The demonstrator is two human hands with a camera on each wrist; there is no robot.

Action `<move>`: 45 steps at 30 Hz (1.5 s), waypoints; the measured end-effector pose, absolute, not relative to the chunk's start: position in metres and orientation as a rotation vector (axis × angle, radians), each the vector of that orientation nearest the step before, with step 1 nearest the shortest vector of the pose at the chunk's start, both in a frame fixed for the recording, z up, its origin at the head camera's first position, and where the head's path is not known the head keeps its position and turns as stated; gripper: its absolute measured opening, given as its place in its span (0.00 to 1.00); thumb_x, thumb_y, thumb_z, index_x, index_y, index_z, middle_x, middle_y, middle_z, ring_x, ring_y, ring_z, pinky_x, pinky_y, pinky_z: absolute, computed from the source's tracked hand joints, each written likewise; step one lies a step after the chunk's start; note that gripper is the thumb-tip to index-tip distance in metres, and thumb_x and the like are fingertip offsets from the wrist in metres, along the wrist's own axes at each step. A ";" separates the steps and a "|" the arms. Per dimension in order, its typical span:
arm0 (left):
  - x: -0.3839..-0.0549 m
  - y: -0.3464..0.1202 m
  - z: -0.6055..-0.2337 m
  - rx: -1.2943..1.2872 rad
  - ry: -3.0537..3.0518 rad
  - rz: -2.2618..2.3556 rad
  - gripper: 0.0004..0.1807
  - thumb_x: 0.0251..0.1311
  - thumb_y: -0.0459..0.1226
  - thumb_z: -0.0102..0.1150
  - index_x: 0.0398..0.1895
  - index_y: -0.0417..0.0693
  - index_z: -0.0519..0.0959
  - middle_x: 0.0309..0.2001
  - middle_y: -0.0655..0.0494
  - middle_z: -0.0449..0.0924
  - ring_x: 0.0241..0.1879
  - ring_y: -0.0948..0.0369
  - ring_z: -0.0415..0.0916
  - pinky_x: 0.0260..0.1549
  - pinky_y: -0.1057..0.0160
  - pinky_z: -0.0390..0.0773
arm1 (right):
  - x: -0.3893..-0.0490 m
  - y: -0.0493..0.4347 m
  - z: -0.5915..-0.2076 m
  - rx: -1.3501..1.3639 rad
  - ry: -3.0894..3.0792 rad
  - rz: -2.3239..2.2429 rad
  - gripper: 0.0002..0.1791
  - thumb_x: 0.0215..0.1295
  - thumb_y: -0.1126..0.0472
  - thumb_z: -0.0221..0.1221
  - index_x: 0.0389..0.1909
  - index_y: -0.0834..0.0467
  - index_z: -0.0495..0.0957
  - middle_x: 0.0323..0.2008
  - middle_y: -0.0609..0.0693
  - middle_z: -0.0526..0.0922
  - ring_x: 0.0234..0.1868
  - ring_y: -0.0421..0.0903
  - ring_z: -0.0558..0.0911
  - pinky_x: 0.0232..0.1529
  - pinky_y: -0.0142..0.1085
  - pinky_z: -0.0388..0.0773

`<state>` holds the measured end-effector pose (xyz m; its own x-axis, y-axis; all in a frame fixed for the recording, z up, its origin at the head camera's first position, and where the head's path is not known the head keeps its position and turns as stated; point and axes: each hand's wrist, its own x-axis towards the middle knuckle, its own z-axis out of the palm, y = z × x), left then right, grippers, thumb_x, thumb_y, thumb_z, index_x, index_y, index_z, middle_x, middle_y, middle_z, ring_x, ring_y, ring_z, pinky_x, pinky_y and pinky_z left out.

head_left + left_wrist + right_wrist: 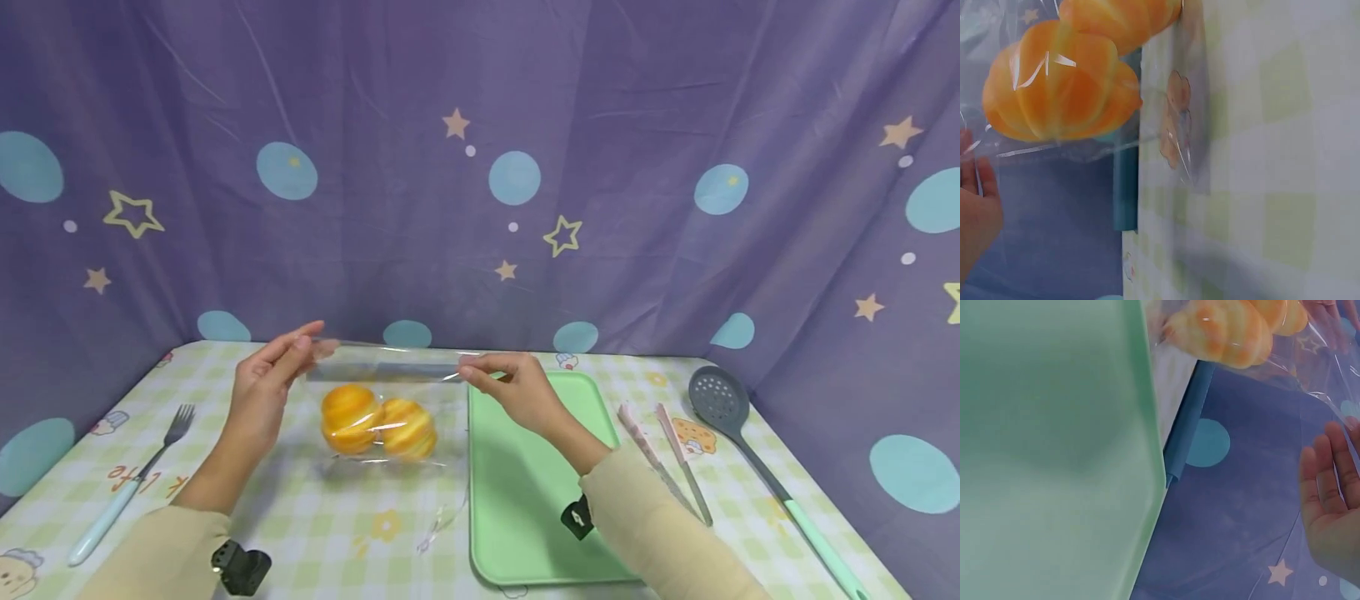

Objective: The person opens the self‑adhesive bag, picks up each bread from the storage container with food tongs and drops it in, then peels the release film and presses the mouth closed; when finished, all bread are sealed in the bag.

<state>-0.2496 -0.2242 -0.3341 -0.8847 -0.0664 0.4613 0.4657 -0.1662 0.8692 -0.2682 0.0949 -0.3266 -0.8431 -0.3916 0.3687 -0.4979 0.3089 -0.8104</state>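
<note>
A clear plastic bag (450, 425) hangs between my two hands, close over the checked tablecloth. Inside it two ridged orange-yellow bread buns (351, 419) sit side by side, near the bottom. My left hand (258, 392) holds the bag's upper left corner between thumb and fingers. At the upper right corner my right hand (517, 387) pinches the film with thumb and forefinger. The left wrist view shows one bun (1060, 84) close up through shiny film. In the right wrist view, the other fingers (1329, 469) of the right hand stand loosely extended below the bag.
A light green tray (525, 517) lies under my right forearm. To its right are metal tongs (667, 467) with pinkish tips and a grey slotted skimmer (720, 400). A fork (135, 479) lies far left. Behind the bag, a blue bar-shaped thing (1188, 425) lies near the purple curtain.
</note>
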 end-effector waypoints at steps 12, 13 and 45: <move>-0.249 -0.237 -0.352 -0.524 -1.942 -2.055 0.15 0.79 0.36 0.49 0.51 0.45 0.87 0.42 0.63 0.89 0.45 0.68 0.86 0.49 0.72 0.80 | -0.269 0.088 -0.337 0.878 -2.422 1.682 0.15 0.75 0.58 0.59 0.55 0.61 0.85 0.57 0.53 0.84 0.59 0.51 0.82 0.57 0.43 0.80; -0.249 -0.237 -0.351 -0.524 -1.944 -2.062 0.15 0.79 0.36 0.49 0.49 0.47 0.87 0.42 0.64 0.89 0.45 0.68 0.86 0.49 0.72 0.80 | -0.270 0.088 -0.338 0.919 -2.420 1.695 0.16 0.77 0.59 0.57 0.57 0.62 0.84 0.58 0.54 0.84 0.60 0.52 0.81 0.59 0.44 0.79; -0.235 -0.262 -0.308 -0.588 -2.325 -1.951 0.18 0.81 0.41 0.44 0.48 0.62 0.87 0.41 0.58 0.89 0.38 0.57 0.89 0.34 0.58 0.87 | -0.237 0.052 -0.327 0.871 -2.260 2.385 0.26 0.85 0.47 0.40 0.68 0.60 0.69 0.43 0.69 0.86 0.39 0.66 0.88 0.27 0.43 0.87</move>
